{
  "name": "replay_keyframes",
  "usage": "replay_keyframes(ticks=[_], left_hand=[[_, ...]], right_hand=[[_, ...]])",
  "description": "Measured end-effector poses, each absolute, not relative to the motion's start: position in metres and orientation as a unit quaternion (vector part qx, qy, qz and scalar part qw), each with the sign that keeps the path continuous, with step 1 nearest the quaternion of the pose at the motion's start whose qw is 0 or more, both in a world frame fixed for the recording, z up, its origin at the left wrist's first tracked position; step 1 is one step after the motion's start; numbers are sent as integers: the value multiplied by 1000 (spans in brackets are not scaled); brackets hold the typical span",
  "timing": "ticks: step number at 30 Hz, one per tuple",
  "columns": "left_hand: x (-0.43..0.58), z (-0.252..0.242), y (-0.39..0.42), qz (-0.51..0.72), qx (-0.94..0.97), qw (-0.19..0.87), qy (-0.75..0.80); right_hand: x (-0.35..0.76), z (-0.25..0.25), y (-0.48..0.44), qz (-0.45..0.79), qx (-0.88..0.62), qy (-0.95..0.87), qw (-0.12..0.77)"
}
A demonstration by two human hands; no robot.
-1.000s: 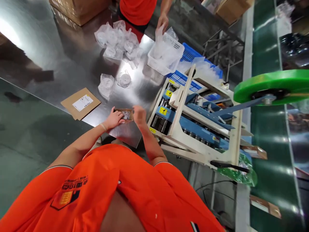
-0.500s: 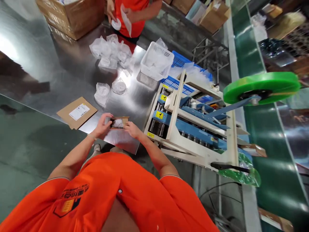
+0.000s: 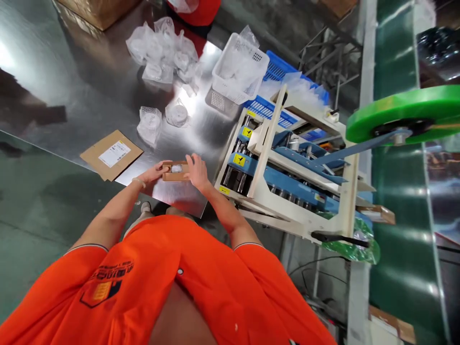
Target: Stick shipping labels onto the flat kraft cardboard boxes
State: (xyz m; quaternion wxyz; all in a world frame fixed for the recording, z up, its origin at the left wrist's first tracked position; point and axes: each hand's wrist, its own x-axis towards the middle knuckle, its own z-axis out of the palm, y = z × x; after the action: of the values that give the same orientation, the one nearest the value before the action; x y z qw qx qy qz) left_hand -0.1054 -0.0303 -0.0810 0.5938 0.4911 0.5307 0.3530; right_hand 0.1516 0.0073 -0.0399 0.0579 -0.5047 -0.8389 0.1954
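A small brown cardboard box (image 3: 175,172) sits on the steel table (image 3: 89,86) near its front edge, with a white bagged part showing in its open top. My left hand (image 3: 154,171) lies along the box's left side, fingers pressed on a flap. My right hand (image 3: 196,171) presses on the box's right end, fingers closed against it.
A flat labelled carton (image 3: 111,154) lies left of the box. Two bagged white parts (image 3: 149,123) lie behind, with a pile of bags (image 3: 161,48) farther back. A white basket (image 3: 240,68), blue crate, carton-taping machine (image 3: 291,167) and green tape reel (image 3: 406,115) stand at right. A person in red stands across the table.
My right hand came down from above onto the box's right end. Both hands now press the flaps inward. The person across moved mostly out of view.
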Motion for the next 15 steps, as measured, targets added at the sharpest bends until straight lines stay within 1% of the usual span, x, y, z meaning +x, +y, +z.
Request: replay_keyframes(ticks=[2, 4, 7, 9, 12, 15], left_hand=[[-116, -70, -32, 339, 513, 562, 554], [-114, -57, -36, 292, 585, 475, 588], [-89, -42, -47, 136, 724, 308, 602], [-72, -39, -57, 52, 758, 230, 608], [-64, -44, -61, -1, 782, 190, 594], [-65, -53, -31, -7, 808, 174, 563]], right_hand=[[156, -48, 7, 224, -453, -861, 58], [162, -59, 2, 262, -415, -870, 48], [168, -76, -13, 280, -420, -861, 60], [169, -84, -24, 285, -432, -853, 68], [173, -94, -33, 295, -446, -841, 81], [184, -105, -32, 280, -553, -777, 111]])
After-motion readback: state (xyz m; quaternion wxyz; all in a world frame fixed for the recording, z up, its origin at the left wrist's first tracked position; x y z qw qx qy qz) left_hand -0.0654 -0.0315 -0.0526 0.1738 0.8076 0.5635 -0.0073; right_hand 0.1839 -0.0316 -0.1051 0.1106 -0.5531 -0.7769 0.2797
